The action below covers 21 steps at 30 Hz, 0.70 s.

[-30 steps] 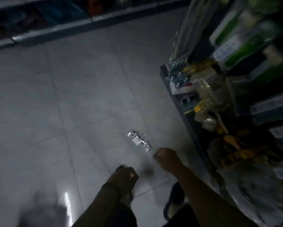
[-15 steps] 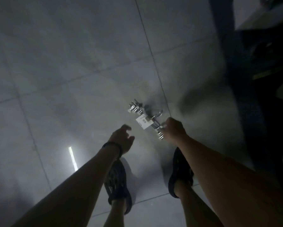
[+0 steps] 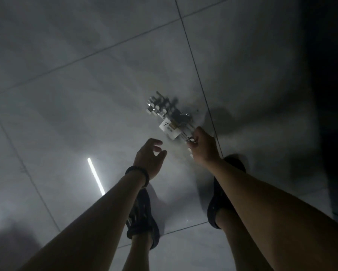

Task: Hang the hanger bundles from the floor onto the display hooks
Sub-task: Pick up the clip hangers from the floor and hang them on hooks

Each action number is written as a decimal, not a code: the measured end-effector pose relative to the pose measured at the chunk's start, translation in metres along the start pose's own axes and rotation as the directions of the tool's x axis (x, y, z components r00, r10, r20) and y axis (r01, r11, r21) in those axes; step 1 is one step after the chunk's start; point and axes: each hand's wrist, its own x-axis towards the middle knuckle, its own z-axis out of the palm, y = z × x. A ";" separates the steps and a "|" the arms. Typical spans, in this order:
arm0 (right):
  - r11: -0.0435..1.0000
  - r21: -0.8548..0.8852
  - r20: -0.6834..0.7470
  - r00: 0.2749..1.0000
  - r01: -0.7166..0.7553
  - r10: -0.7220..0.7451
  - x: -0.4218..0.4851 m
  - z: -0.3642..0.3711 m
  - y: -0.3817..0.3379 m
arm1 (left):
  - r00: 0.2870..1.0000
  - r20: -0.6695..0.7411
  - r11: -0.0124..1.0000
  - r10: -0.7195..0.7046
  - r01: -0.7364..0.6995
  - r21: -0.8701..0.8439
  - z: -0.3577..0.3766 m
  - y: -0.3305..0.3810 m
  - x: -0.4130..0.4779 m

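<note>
Shiny metal hanger bundle [image 3: 170, 120] pinched by right hand [image 3: 204, 147]

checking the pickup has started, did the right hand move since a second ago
Yes. The right hand went forward, alongside the floor seam, up to the hanger bundle, and now pinches its near end.

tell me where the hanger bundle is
Head view, right of centre: the hanger bundle lies on the floor, its near end gripped by the right hand.

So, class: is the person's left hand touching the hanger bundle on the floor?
Apart. The head view shows bare floor between the left hand and the hanger bundle; only the right hand grips it.
</note>
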 end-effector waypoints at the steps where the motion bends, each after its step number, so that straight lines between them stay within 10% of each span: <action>1: 0.999 0.052 -0.013 1.000 0.009 -0.009 -0.009 -0.012 -0.005 | 0.999 -0.006 0.999 -0.032 0.032 -0.023 -0.008 0.005 -0.006; 6: 0.985 0.153 -0.087 0.994 0.083 -0.070 -0.083 -0.104 -0.038 | 0.993 0.036 0.992 -0.111 0.113 -0.057 -0.052 0.061 -0.067; 10: 0.932 0.292 -0.136 0.974 0.215 -0.182 -0.177 -0.202 -0.082 | 0.963 0.208 0.816 -0.172 0.257 -0.518 -0.077 0.140 -0.163; 15: 0.840 0.445 -0.242 0.945 0.311 -0.221 -0.311 -0.313 -0.151 | 0.972 0.227 0.676 0.065 0.124 -0.726 -0.104 0.238 -0.305; 21: 0.730 0.588 -0.353 0.922 0.349 -0.157 -0.460 -0.416 -0.196 | 0.928 0.212 0.780 0.305 -0.116 -0.615 -0.137 0.329 -0.465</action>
